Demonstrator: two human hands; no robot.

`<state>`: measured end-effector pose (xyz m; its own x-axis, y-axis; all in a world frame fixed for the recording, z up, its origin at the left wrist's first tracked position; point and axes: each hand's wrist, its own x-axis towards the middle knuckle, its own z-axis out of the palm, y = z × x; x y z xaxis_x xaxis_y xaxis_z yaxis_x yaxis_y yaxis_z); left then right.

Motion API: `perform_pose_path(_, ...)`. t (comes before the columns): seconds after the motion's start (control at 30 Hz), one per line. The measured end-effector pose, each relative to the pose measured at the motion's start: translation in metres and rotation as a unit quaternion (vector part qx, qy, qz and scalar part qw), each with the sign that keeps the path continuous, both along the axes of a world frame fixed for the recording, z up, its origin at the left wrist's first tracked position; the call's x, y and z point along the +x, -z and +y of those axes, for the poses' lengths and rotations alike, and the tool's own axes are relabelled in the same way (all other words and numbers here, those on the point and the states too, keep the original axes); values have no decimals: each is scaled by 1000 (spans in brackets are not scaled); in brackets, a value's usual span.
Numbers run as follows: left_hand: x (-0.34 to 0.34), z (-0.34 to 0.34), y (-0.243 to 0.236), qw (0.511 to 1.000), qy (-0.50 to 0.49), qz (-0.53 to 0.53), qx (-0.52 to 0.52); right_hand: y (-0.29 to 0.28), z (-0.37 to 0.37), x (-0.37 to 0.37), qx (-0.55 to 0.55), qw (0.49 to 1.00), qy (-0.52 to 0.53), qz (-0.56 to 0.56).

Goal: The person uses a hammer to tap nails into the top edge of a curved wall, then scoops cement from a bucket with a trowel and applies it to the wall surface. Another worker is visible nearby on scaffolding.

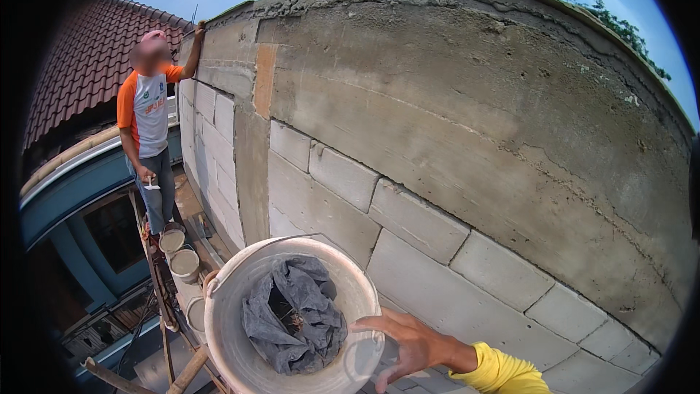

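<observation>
A pale, mortar-stained bucket [221, 321] with a thin wire handle fills the lower middle. Inside it lies a crumpled dark grey cloth or plastic sheet [302, 314] with some debris in its folds. My right hand [412, 343], in a yellow sleeve, reaches in from the lower right to the bucket's right side. Its fingertips overlap the rim, and the thumb is spread away from the fingers below. What bears the bucket's weight is hidden. My left hand is outside the picture.
A tall wall of pale blocks [430, 222] and grey render [437, 95] runs along the right. A person [152, 109] stands on the narrow scaffold, one hand on the wall, the other holding a small trowel. Several mortar buckets [184, 263] line the planks; bamboo poles [188, 372] edge the drop.
</observation>
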<state>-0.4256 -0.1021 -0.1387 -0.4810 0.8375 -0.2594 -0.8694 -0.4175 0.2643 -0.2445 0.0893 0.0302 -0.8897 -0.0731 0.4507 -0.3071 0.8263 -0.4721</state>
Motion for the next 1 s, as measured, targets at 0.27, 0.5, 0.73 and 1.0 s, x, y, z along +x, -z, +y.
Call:
perform_pose_path(0.27, -50, 56, -282, 904, 58, 246, 346, -266, -15, -42, 45, 962, 162, 215)
perform_pose_path(0.5, -113, 117, -465, 788, -120, 517, 312, -482, 26, -94, 168, 878, 209, 396)
perform_pose_path(0.73, -130, 117, -236, 872, -61, 463, 148, -586, 134, -164, 222, 825, 398, 333)
perform_pose_path(1.0, -157, -56, 157, 913, 21, 243, -328, -611, 196, -190, 231, 785, 509, 268)
